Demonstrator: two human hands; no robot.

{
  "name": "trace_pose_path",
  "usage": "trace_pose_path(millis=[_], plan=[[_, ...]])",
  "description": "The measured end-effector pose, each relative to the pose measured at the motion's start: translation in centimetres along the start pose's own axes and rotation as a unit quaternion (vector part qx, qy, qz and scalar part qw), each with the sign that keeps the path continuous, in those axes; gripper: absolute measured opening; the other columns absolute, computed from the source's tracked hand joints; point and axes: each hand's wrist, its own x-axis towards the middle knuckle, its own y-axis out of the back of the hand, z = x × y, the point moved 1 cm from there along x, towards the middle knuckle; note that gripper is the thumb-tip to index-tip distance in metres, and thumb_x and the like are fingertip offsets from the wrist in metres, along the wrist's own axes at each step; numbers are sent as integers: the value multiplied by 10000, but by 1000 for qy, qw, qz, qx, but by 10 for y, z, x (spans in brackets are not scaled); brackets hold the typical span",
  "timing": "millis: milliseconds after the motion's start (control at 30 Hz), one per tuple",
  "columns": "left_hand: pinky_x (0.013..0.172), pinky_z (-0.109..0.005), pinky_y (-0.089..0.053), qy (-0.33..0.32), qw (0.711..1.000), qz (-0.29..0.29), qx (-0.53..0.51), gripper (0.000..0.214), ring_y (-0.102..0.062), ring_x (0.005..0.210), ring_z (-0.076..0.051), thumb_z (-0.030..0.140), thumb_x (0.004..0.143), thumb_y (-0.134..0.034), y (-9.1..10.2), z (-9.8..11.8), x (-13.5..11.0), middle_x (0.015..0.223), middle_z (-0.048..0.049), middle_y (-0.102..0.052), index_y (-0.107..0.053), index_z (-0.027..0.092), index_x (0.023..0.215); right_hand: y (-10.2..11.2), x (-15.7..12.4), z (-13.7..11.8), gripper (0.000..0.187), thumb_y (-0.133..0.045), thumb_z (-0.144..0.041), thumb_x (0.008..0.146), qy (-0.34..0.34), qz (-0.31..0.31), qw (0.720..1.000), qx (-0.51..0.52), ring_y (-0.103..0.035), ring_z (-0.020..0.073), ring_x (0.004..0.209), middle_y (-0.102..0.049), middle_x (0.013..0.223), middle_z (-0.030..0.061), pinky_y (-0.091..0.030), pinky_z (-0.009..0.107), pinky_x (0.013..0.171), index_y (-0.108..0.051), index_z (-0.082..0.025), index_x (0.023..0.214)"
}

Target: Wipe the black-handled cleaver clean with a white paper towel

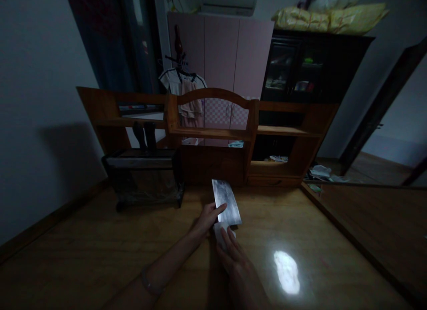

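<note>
A broad-bladed cleaver (227, 198) is held over the wooden desktop, its blade pointing away from me. My left hand (210, 213) grips the blade from the left side, thumb lying across the flat metal. At the near end of the blade, a folded white cloth (219, 233), possibly tissue, covers where the handle would be, so the handle is hidden. Fingers of my right hand (235, 259) press around this cloth. To the left stands a dark knife block (143, 179) with two black knife handles (146, 135) sticking up.
A wooden shelf unit (213, 134) with open compartments runs along the back of the desktop (167, 252). Light glares off the surface at right. A raised wooden edge (350, 243) bounds the right side. Hanging clothes (187, 90) and a pink wardrobe (222, 56) stand beyond.
</note>
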Motion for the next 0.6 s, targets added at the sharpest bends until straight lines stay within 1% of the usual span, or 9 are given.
trace_pose_path(millis=[67,133,233,333,433,500,600], plan=[[536,-237,-430,2,1000,2,-4,495,-636,584,-180,522,672,-779,-1,1,-1,728,-100,-713,-716,72,868,-4,-4,4,836,-309,150,729,3,3,1000,-1,-208,231,1415,-236,1543,39,-381,382,1100,-333,-252,1461],[539,-238,-432,3,1000,5,-9,502,-643,597,-184,511,665,-789,-2,3,-2,741,-106,-718,-719,66,888,-6,-10,8,863,-316,159,720,19,6,1000,-8,-211,222,1411,-237,1540,23,-391,363,1092,-322,-276,1465],[575,-246,-453,3,1000,4,-17,528,-662,661,-200,494,644,-811,-3,6,-4,812,-128,-732,-724,59,931,-8,-18,16,816,-377,145,761,63,12,998,-18,-218,227,1402,-264,1526,28,-391,351,1089,-346,-277,1459],[609,-258,-469,3,1000,3,-22,535,-669,687,-209,486,635,-822,-4,7,-4,831,-140,-736,-727,51,932,-9,-26,23,783,-433,123,785,95,14,995,-23,-242,230,1390,-289,1513,33,-413,323,1066,-371,-285,1450],[606,-263,-469,4,1000,4,-25,529,-667,674,-208,489,628,-826,-4,6,-3,819,-138,-736,-730,54,912,-11,-35,27,785,-468,96,795,109,10,993,-35,-279,230,1379,-317,1502,31,-432,306,1048,-348,-304,1460],[599,-264,-468,5,1000,4,-27,533,-666,669,-208,495,620,-829,-3,5,-2,817,-135,-736,-728,58,908,-12,-41,28,776,-507,60,807,117,2,992,-47,-300,240,1373,-336,1495,48,-440,303,1039,-323,-292,1474],[598,-262,-467,6,1000,2,-27,535,-667,676,-209,492,619,-832,-3,6,-3,827,-131,-736,-725,63,921,-11,-48,28,745,-539,24,825,126,3,990,-61,-336,247,1354,-369,1477,57,-465,287,1012,-330,-273,1475]])
